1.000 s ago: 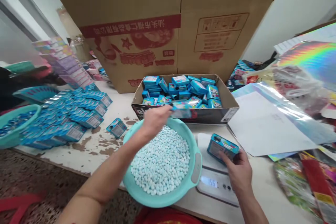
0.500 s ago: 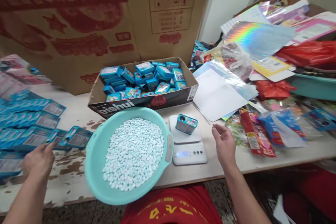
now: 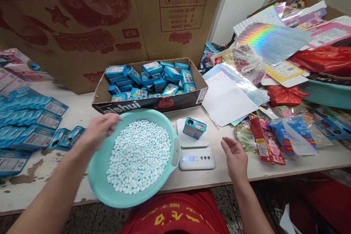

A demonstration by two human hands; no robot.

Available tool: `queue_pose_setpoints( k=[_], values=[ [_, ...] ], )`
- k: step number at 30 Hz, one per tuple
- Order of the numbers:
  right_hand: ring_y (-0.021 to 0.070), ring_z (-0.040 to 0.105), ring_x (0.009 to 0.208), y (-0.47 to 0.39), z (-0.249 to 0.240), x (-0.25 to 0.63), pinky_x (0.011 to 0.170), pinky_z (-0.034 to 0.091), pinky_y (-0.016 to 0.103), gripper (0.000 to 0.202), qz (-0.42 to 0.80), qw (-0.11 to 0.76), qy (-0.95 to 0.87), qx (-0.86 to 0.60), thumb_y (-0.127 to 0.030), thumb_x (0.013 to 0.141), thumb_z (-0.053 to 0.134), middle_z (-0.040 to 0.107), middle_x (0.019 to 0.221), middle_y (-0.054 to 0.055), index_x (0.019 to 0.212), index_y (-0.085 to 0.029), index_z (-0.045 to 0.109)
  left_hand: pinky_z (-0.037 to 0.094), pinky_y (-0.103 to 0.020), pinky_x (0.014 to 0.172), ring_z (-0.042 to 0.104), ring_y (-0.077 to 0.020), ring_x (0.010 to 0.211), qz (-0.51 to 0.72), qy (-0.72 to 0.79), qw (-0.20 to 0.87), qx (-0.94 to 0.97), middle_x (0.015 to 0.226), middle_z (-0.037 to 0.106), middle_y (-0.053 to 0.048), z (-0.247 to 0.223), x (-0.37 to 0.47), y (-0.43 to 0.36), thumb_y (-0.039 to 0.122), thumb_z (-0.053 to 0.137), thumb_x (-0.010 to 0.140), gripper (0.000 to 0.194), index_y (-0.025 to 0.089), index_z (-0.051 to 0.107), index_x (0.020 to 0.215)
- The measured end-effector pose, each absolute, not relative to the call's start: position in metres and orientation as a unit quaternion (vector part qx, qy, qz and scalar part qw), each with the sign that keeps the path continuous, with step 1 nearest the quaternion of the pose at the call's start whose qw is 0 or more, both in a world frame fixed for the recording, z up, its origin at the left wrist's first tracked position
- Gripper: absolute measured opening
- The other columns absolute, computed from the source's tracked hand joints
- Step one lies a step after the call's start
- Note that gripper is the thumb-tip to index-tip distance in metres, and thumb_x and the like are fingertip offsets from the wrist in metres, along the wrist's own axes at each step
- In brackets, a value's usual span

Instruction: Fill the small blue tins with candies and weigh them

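My left hand (image 3: 102, 128) is over the left rim of the turquoise basin (image 3: 96, 181), fingers curled together; anything inside them is hidden. Small pale-blue and white candies (image 3: 139, 155) fill the basin's middle. To the right, a small blue candy box (image 3: 195, 128) with a round dark hole in its end lies on the white digital scale (image 3: 197, 159), whose lit display reads about 158. My right hand (image 3: 236, 159) rests at the table's front edge right of the scale, loosely curled, thumb apart, holding nothing. Two blue boxes with holes (image 3: 71, 137) stand left of the basin.
Behind the basin, an open carton (image 3: 150, 104) holds many blue boxes. Rows of blue boxes (image 3: 35, 117) line the left. A large cardboard box (image 3: 109, 25) stands at the back. Paper sheets (image 3: 230, 95), candy bags (image 3: 293, 137) and a red bag (image 3: 286, 95) crowd the right.
My left hand has left the blue boxes at the left and moved right and up over the basin's rim. The scale display went from about 155 to 158. My right hand stays about put.
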State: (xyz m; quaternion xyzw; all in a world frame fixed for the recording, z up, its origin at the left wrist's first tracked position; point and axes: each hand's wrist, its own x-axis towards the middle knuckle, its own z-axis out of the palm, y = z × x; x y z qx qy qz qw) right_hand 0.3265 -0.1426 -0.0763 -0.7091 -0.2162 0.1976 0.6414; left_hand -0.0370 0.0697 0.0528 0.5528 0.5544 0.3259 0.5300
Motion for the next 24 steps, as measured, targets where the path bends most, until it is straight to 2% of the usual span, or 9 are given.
queue_pose_setpoints(
  k=[3, 5, 7, 11, 15, 19, 21, 24],
  values=[
    [0.0252, 0.062, 0.097, -0.131, -0.070, 0.314, 0.086, 0.049, 0.045, 0.045, 0.209, 0.637, -0.244, -0.701, -0.047, 0.066, 0.073, 0.066, 0.104, 0.012, 0.097, -0.018, 0.060, 0.017, -0.018, 0.040, 0.030, -0.0056, 0.043, 0.245, 0.473, 0.598, 0.599, 0.048, 0.041, 0.005, 0.048, 0.038, 0.053, 0.036, 0.071, 0.065, 0.022, 0.015, 0.066, 0.068],
    [0.0269, 0.059, 0.104, -0.116, -0.065, 0.304, 0.088, 0.048, 0.046, 0.055, 0.212, 0.622, -0.282, -0.699, -0.043, 0.061, 0.078, 0.064, 0.113, 0.013, 0.107, -0.018, 0.058, 0.015, -0.017, 0.039, 0.030, -0.0045, 0.040, 0.227, 0.443, 0.667, 0.554, 0.049, 0.043, 0.004, 0.041, 0.075, 0.043, 0.037, 0.071, 0.066, 0.024, 0.014, 0.064, 0.067],
    [0.0272, 0.059, 0.104, -0.099, -0.059, 0.296, 0.088, 0.047, 0.045, 0.059, 0.213, 0.590, -0.345, -0.699, -0.040, 0.060, 0.079, 0.064, 0.114, 0.011, 0.111, -0.019, 0.057, 0.016, -0.016, 0.039, 0.034, -0.0039, 0.040, 0.218, 0.435, 0.718, 0.498, 0.052, 0.047, 0.004, 0.032, 0.095, 0.036, 0.039, 0.072, 0.066, 0.027, 0.014, 0.063, 0.068],
    [0.0230, 0.062, 0.085, -0.070, -0.040, 0.283, 0.080, 0.049, 0.040, 0.034, 0.213, 0.548, -0.441, -0.678, -0.040, 0.073, 0.068, 0.067, 0.092, 0.006, 0.099, -0.018, 0.061, 0.024, -0.016, 0.040, 0.041, -0.0048, 0.042, 0.240, 0.464, 0.741, 0.423, 0.056, 0.051, 0.001, 0.019, 0.089, 0.027, 0.047, 0.070, 0.070, 0.035, 0.013, 0.063, 0.072],
    [0.0231, 0.059, 0.096, -0.058, -0.011, 0.263, 0.087, 0.045, 0.040, 0.026, 0.076, 0.543, -0.580, -0.602, -0.024, 0.078, 0.065, 0.064, 0.102, 0.005, 0.104, -0.023, 0.061, 0.031, -0.017, 0.043, 0.049, -0.0072, 0.046, 0.300, 0.492, 0.757, 0.309, 0.062, 0.056, -0.001, 0.019, 0.065, 0.015, 0.052, 0.059, 0.080, 0.040, 0.012, 0.062, 0.082],
    [0.0225, 0.060, 0.097, -0.043, 0.003, 0.234, 0.096, 0.036, 0.045, 0.033, -0.089, 0.446, -0.739, -0.496, -0.007, 0.082, 0.052, 0.067, 0.102, 0.005, 0.108, -0.026, 0.061, 0.034, -0.018, 0.043, 0.052, -0.0093, 0.046, 0.348, 0.482, 0.779, 0.198, 0.064, 0.057, 0.000, 0.020, 0.057, 0.008, 0.054, 0.041, 0.090, 0.043, 0.015, 0.057, 0.086],
    [0.0220, 0.061, 0.093, -0.036, 0.003, 0.221, 0.095, 0.035, 0.044, 0.034, -0.114, 0.421, -0.756, -0.487, -0.005, 0.082, 0.049, 0.068, 0.100, 0.005, 0.107, -0.025, 0.061, 0.035, -0.019, 0.044, 0.051, -0.0089, 0.045, 0.378, 0.480, 0.776, 0.159, 0.062, 0.055, 0.002, 0.018, 0.059, 0.008, 0.050, 0.042, 0.091, 0.036, 0.017, 0.053, 0.083],
    [0.0226, 0.061, 0.094, -0.030, 0.001, 0.210, 0.093, 0.037, 0.043, 0.032, -0.108, 0.430, -0.755, -0.483, -0.006, 0.082, 0.050, 0.068, 0.101, 0.006, 0.107, -0.023, 0.060, 0.037, -0.018, 0.047, 0.050, -0.0073, 0.046, 0.411, 0.476, 0.765, 0.139, 0.061, 0.054, 0.004, 0.016, 0.059, 0.008, 0.043, 0.042, 0.093, 0.029, 0.019, 0.050, 0.079]
  ],
)
